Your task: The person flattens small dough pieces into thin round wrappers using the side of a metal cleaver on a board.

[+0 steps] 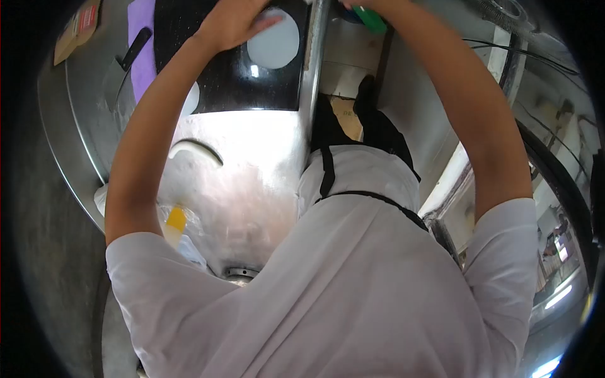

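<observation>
Disc point(277, 47), white and round with no long axis, lies upper centre on the black board point(239, 85), overlapped by the outspread thumb of my nearer left hand point(233, 24), while my right hand point(372, 4), cut off at the top edge, grips I cannot tell what.

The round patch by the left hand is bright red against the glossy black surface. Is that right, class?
The colour is wrong: in the head view, the round patch by the left hand is pale grey, not bright red. It does show against the glossy black surface.
</observation>
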`<state>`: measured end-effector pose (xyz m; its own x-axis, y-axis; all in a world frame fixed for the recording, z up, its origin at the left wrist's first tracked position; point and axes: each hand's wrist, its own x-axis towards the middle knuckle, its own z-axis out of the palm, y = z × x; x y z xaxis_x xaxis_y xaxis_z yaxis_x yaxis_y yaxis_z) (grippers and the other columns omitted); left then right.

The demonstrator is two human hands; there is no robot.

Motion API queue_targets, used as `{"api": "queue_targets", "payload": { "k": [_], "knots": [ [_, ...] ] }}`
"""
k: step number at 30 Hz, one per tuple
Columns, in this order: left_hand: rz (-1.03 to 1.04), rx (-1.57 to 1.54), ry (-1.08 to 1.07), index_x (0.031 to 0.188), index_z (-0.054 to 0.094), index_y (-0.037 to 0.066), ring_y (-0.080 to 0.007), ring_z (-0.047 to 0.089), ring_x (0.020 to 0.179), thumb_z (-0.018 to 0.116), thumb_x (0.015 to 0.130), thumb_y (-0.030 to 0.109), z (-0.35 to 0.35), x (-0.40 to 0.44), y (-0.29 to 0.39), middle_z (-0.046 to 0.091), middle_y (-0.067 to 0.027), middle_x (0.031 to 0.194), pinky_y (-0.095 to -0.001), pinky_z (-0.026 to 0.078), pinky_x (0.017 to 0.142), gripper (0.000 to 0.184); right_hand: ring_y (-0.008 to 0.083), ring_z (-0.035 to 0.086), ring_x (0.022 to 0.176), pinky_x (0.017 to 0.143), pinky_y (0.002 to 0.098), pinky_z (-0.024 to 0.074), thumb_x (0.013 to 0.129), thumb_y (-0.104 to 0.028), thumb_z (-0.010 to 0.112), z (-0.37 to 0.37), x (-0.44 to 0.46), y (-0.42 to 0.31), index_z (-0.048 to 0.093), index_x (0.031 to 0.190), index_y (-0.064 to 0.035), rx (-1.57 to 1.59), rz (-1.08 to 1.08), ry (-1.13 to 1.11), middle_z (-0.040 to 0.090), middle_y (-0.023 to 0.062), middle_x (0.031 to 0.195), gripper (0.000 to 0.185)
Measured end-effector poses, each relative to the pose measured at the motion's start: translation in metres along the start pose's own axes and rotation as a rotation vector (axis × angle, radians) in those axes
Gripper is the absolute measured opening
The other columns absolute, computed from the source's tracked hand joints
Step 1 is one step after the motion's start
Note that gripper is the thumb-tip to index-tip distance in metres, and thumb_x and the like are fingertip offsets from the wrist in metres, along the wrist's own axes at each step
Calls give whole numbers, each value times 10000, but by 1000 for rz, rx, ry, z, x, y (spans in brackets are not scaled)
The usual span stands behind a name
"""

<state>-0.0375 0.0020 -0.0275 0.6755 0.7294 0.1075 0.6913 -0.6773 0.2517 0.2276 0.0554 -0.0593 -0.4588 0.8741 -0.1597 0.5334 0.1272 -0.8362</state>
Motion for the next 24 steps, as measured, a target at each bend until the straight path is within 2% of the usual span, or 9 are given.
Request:
{"api": "queue_targets", "payload": {
  "k": [2,3,5,8,11,15,17,22,24],
  "knots": [
    [160,-149,-198,1574,355,124,-351,453,1414,709,896,318,-7,-11,10,390,-168,1606,-544,388,1122,789,359,731,956,841,453,581,797,-305,838,32,-44,18,647,1215,48,6,-230,-100,728,269,1027,579],
    [176,-67,-215,1487,454,118,-327,520,1335,700,891,272,-8,-10,21,486,-158,1513,-511,423,1080,663,314,733,892,851,440,578,838,-403,832,52,-70,34,660,1220,-10,-81,-103,-125,747,193,993,574],
    [185,35,-217,1399,553,112,-304,587,1256,691,885,225,-11,-5,29,583,-148,1419,-478,458,1037,544,325,742,930,818,443,573,827,-391,845,44,-111,-25,669,1202,-12,95,294,-243,754,188,961,561],
    [61,176,-442,1026,717,77,-326,670,1094,645,874,162,-20,9,36,721,-119,1144,-494,491,980,189,283,732,917,827,418,559,866,-337,815,64,-139,-8,706,1162,-25,81,170,-202,759,173,991,444],
    [-54,147,-728,1271,665,104,-359,573,1295,688,880,342,-28,21,30,633,-172,1360,-584,417,1082,458,227,700,890,822,369,549,894,-311,810,82,-176,-1,674,1212,-3,97,145,-169,750,130,1012,463],
    [-155,-275,-694,1105,703,90,-362,668,1098,762,812,195,-56,-5,26,702,-196,1115,-522,521,896,317,223,697,887,818,375,549,908,-311,795,90,-220,2,678,1192,7,151,125,-186,748,133,1008,442],
    [-136,-402,-322,853,623,-19,-311,670,755,716,757,-45,-53,-26,25,675,-155,784,-394,521,715,136,289,731,962,847,411,556,871,-350,807,75,-234,-6,694,1160,6,30,237,-327,750,188,1040,472],
    [-451,-581,-204,921,631,-2,-146,644,773,725,850,76,-61,-63,14,645,-77,809,-331,519,717,141,277,736,910,820,410,555,908,-324,782,22,-221,19,689,1182,2,-13,275,-44,745,183,1022,436],
    [-658,-652,-87,933,638,16,-145,643,768,726,871,93,-51,-90,0,650,-62,820,-319,525,710,133,256,723,831,763,394,553,914,-320,779,0,-196,16,688,1187,3,-19,270,-24,740,167,983,433]
  ]
}}
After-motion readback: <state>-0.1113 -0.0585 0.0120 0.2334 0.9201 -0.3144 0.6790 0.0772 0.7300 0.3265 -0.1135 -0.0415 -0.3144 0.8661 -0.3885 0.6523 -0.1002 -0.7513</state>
